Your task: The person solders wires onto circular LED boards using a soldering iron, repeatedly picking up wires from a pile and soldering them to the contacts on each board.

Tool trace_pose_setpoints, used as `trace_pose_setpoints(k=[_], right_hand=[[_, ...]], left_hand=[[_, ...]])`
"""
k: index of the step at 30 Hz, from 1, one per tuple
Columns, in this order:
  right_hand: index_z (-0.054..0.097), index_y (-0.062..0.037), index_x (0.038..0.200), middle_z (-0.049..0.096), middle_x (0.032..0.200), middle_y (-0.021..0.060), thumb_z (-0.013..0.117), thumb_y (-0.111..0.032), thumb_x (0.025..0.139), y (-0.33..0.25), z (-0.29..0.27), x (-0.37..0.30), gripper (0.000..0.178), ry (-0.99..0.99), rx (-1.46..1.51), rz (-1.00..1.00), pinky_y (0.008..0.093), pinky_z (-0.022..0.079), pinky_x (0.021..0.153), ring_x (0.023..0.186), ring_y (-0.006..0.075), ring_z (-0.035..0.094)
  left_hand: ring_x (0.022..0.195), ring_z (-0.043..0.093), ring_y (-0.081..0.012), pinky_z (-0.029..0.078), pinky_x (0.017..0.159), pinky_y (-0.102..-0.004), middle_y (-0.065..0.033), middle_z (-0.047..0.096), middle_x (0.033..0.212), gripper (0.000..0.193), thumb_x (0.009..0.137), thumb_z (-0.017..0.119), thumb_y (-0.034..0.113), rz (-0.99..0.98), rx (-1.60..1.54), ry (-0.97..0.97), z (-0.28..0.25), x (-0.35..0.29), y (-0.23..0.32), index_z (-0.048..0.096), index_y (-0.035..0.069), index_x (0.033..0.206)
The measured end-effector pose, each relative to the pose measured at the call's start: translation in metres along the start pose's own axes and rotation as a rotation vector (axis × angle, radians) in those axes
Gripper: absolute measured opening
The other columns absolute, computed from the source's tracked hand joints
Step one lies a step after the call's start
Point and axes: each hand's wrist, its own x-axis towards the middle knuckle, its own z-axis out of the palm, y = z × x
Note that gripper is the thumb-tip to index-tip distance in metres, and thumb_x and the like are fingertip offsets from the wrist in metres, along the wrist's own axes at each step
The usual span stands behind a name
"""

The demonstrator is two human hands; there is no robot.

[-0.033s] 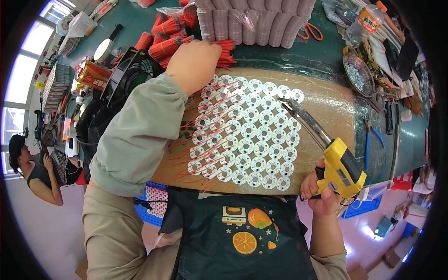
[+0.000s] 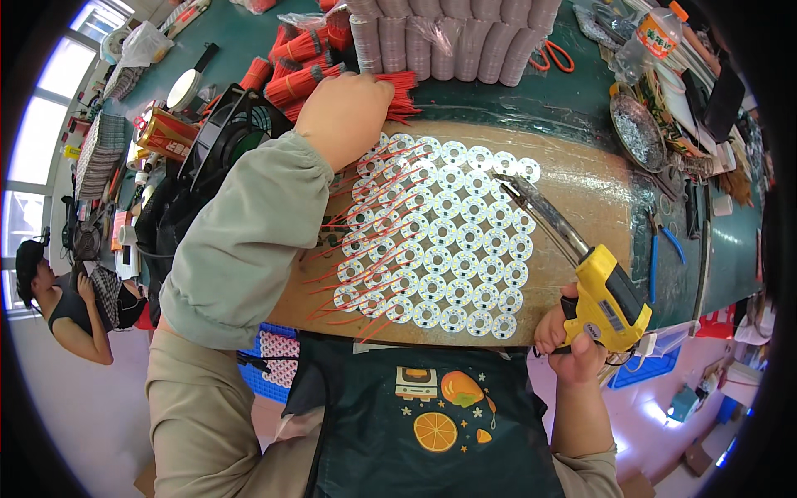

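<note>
My right hand (image 2: pixel 573 347) grips the handle of a yellow and black soldering gun (image 2: pixel 613 299). Its metal barrel slants up to the left, with the tip over the right side of a grid of round white LED boards (image 2: pixel 448 230). These ring-shaped boards lie in close rows on a brown board (image 2: pixel 581 207). Thin red wires (image 2: pixel 344 278) lie across the left columns and stick out past them. At the far left of the grid, my left hand (image 2: pixel 347 116) rests over a pile of loose red wires (image 2: pixel 404 93); its fingers are hidden behind the back of the hand.
Bundled red wires (image 2: pixel 295 83) and tall stacks of grey discs (image 2: pixel 444 46) stand at the back. A black fan (image 2: pixel 237 124) is beside my left arm. Right of the board are blue-handled pliers (image 2: pixel 653 266), a metal dish (image 2: pixel 638 129) and a plastic bottle (image 2: pixel 652 40). Another person (image 2: pixel 79 303) sits at far left.
</note>
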Motion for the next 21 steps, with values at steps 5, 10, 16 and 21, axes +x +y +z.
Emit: trace_pose_setpoints(k=[5,10,16,21], right_hand=[[0.048,0.0048,0.136,0.051,0.070,0.0048,0.086,-0.038,0.078,-0.001,0.002,0.000,0.082,0.005,-0.012,-0.002,0.0288,0.042,0.054,0.059,0.0154,0.050],[0.047,0.0056,0.137,0.051,0.071,0.0047,0.084,-0.037,0.080,0.000,0.002,0.001,0.080,-0.010,-0.022,-0.012,0.0287,0.042,0.054,0.059,0.0153,0.050],[0.046,0.0061,0.136,0.051,0.070,0.0047,0.084,-0.036,0.081,0.000,0.002,0.002,0.079,-0.017,-0.020,-0.013,0.0284,0.041,0.054,0.058,0.0149,0.049],[0.048,0.0058,0.136,0.051,0.069,0.0047,0.086,-0.038,0.078,-0.001,0.002,0.001,0.082,0.020,-0.021,-0.015,0.0285,0.042,0.053,0.058,0.0153,0.049]], left_hand=[[0.093,0.065,-0.0346,0.052,0.082,-0.0456,-0.0145,0.069,0.091,0.009,0.085,0.060,0.008,0.107,0.163,-0.026,-0.008,0.000,0.003,0.067,0.003,0.090],[0.096,0.064,-0.0319,0.051,0.083,-0.0449,-0.0121,0.068,0.096,0.012,0.083,0.059,0.006,0.097,0.208,0.106,-0.014,0.000,0.005,0.064,0.005,0.094],[0.099,0.064,-0.0259,0.049,0.082,-0.0400,-0.0070,0.067,0.098,0.014,0.085,0.061,0.010,0.151,0.428,0.040,-0.039,-0.005,0.012,0.065,0.008,0.097],[0.097,0.064,-0.0228,0.048,0.082,-0.0381,-0.0046,0.069,0.096,0.012,0.084,0.062,0.012,0.181,0.620,-0.288,-0.069,-0.003,0.015,0.070,0.009,0.093]])
